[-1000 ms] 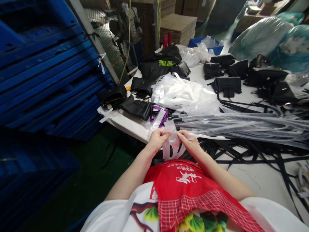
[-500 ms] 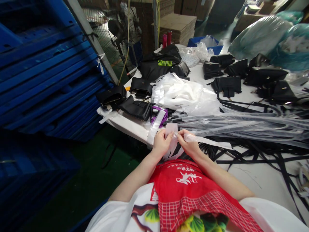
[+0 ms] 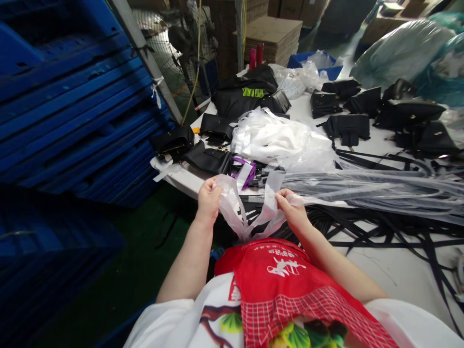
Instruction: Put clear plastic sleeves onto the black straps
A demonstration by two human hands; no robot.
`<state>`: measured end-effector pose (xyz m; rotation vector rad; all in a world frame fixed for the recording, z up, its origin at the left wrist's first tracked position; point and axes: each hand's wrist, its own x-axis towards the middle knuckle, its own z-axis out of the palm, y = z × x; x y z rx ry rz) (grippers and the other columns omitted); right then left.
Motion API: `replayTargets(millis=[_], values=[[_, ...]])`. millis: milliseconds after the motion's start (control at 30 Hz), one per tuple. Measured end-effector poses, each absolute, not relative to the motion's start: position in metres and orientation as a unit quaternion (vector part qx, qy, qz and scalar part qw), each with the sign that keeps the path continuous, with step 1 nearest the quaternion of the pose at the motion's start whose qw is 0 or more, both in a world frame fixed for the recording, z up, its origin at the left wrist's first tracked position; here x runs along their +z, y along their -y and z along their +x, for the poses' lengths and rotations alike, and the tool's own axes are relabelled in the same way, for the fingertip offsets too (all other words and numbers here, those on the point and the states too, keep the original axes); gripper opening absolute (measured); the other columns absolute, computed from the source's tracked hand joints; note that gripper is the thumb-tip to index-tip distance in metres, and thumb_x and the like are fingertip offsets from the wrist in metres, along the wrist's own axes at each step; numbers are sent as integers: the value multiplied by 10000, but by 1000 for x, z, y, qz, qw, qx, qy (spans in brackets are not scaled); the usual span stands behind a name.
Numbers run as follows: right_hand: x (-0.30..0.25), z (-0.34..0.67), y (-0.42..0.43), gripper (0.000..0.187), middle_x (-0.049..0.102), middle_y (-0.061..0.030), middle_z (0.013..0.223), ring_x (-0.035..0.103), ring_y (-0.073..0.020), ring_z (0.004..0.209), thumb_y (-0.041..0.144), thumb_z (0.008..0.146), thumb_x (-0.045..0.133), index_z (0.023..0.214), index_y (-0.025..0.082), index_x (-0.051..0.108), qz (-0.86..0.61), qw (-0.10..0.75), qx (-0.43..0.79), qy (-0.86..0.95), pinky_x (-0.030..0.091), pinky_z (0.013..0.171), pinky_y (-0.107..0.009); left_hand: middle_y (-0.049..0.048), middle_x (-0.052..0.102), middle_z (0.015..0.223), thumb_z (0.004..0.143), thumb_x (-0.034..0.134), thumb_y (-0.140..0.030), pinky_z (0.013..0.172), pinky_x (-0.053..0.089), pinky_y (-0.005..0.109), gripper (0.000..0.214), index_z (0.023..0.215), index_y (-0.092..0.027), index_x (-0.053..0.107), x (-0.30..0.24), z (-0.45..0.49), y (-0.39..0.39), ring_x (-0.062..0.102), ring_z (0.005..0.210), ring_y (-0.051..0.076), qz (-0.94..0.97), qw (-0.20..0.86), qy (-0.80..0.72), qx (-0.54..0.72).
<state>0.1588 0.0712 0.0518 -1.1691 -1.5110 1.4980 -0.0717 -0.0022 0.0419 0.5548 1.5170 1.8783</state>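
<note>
My left hand [image 3: 209,196] and my right hand [image 3: 291,207] are both closed on a long clear plastic sleeve [image 3: 250,212], pulled apart so it sags in a V between them just above my red apron [image 3: 282,275]. The sleeve's long tail runs off to the right from my right hand, over a bundle of black straps in clear sleeves [image 3: 362,186] lying across the white table [image 3: 380,270]. A purple strip [image 3: 243,169] lies just beyond my hands.
Several black bags [image 3: 348,126] and a heap of white plastic [image 3: 279,140] cover the table's far half. Loose black straps [image 3: 380,232] trail at the right. Stacked blue pallets [image 3: 65,106] stand at the left, over green floor [image 3: 137,270]. Cardboard stacks [image 3: 279,34] are behind.
My hands have moved apart, the left one going left and up, stretching the plastic sleeve open between them. The view has shifted slightly.
</note>
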Motion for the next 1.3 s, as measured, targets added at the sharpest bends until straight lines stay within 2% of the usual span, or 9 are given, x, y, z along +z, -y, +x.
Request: replayTargets(millis=[167,367,500,667,800,933,1000,1133,1300], values=[[54,160,-71,324,544,25,604,490,-113,541,499,779,646,726,196,543,-452,320,592,586,415,544,-236,-52,548,567,621,521,-88,790,511,280,196,605,-201,362,58,-133,13,652,701,139,248,157,-595,748],[54,162,-71,335,544,20,604,481,-112,544,508,787,636,716,195,539,-443,308,590,600,406,541,-236,-82,424,472,591,434,-40,464,326,183,215,748,-177,491,89,-205,45,376,431,86,135,29,-665,734],[51,159,-70,349,530,20,585,473,-114,545,511,788,630,685,193,534,-427,285,597,616,393,543,-242,-88,293,418,718,487,-163,409,198,199,102,698,-142,585,97,-211,57,242,382,73,146,125,-655,731],[48,155,-69,345,530,19,590,467,-116,553,506,803,622,694,190,538,-409,270,606,626,382,554,-247,-17,570,588,701,725,-333,554,400,220,237,834,-139,703,74,-164,42,530,568,130,263,189,-735,596],[45,155,-68,333,520,21,593,458,-120,552,489,822,609,695,192,527,-399,260,602,640,376,551,-250,42,678,719,852,578,-363,674,449,266,267,922,-168,746,55,-114,27,622,730,190,408,210,-751,474],[41,158,-66,293,540,12,623,476,-130,590,435,861,574,702,193,536,-389,241,569,684,379,576,-254,3,592,537,923,483,-472,581,437,256,426,1064,-143,715,50,-65,13,565,535,154,413,383,-667,488],[41,158,-63,258,546,13,627,474,-132,594,400,864,566,709,195,544,-394,226,543,706,373,581,-254,12,610,557,883,551,-535,585,454,258,466,1043,-134,726,51,-45,6,581,548,154,391,451,-628,500],[44,158,-57,224,533,18,616,458,-134,583,362,845,571,691,202,537,-394,215,507,736,366,576,-256,92,733,904,726,769,-471,765,497,296,378,925,-149,760,53,-18,-4,661,843,209,423,487,-581,497],[39,163,-56,271,578,9,662,499,-133,606,426,867,571,723,196,559,-381,204,538,723,400,588,-247,69,689,762,723,766,-442,703,474,287,309,706,-136,728,53,-9,-8,624,755,192,434,447,-591,512]])
